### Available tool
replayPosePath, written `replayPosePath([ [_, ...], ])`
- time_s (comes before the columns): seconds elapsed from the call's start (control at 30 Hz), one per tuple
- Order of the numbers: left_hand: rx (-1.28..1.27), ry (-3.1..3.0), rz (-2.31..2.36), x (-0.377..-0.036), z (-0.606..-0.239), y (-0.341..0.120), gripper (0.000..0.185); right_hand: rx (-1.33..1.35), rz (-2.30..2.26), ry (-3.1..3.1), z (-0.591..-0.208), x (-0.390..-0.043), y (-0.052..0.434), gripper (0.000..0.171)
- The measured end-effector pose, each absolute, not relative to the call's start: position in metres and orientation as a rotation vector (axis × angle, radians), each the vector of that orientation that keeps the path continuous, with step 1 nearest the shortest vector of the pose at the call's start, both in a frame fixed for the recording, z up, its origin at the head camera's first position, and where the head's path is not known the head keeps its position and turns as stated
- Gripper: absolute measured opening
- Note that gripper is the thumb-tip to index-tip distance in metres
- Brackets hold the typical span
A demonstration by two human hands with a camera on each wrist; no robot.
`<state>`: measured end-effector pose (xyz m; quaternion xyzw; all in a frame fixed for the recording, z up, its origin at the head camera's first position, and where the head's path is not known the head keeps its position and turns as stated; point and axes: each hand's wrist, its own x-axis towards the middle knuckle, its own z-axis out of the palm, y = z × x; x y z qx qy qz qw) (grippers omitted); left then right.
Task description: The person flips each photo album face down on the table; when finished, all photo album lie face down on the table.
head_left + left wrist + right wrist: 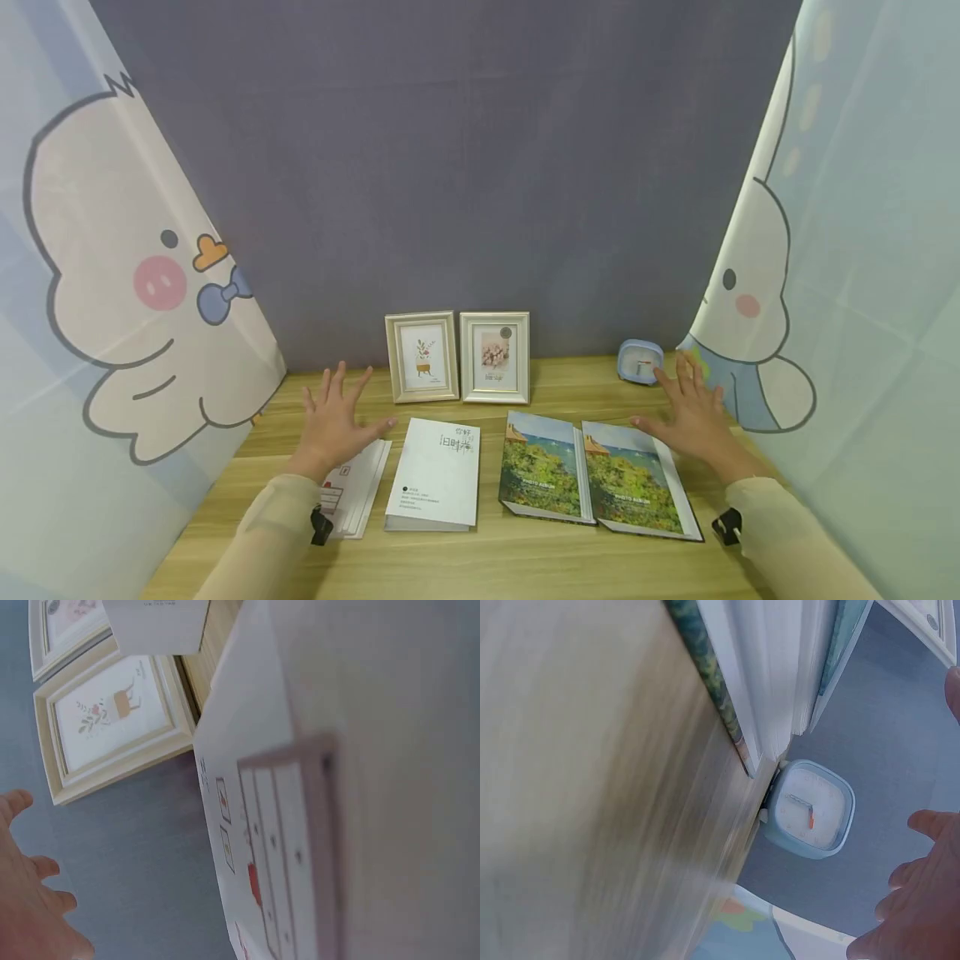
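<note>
Head view. The white book (435,475), the landmark here, lies on the wooden tabletop (540,567) with dark lettering near its top and a small text block lower down. Left of it lies a pale book with a printed chest of drawers (337,493), partly covered by the left hand (333,425) and sleeve. Right of it lie two photo albums (540,467) (641,479), side by side, each cover showing a house roof, green bushes and blue water. The right hand (690,421) hovers past the farther album. The grip of each hand is apart, fingers spread. Behind the white book stand two picture frames (422,358) (495,358), one with a potted plant, one with flowers; a blue clock (640,361) stands behind and to the right, near the right hand's fingers. A dark cloth (465,167) hangs behind all. Count: four books, albums included; two frames; one clock.

Left wrist view. The drawer print appears close and blurred, with part of the white book and both frames beyond; the left fingers (46,866) are apart.

Right wrist view. An album's page edges show beside the clock, whose pale face bears an orange hand; the right fingers (928,823) are apart from the clock.
</note>
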<state>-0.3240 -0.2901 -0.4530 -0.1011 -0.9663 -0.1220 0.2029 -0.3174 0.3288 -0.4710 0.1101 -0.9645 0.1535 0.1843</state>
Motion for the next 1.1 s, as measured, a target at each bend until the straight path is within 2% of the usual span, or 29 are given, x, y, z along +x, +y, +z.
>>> replayPosePath([
  [1.1, -0.333, -2.651, -0.557, -0.302, -0.457, -0.253, 0.106, 0.384, 0.604, -2.734, -0.474, -0.281, 0.317, 0.103],
])
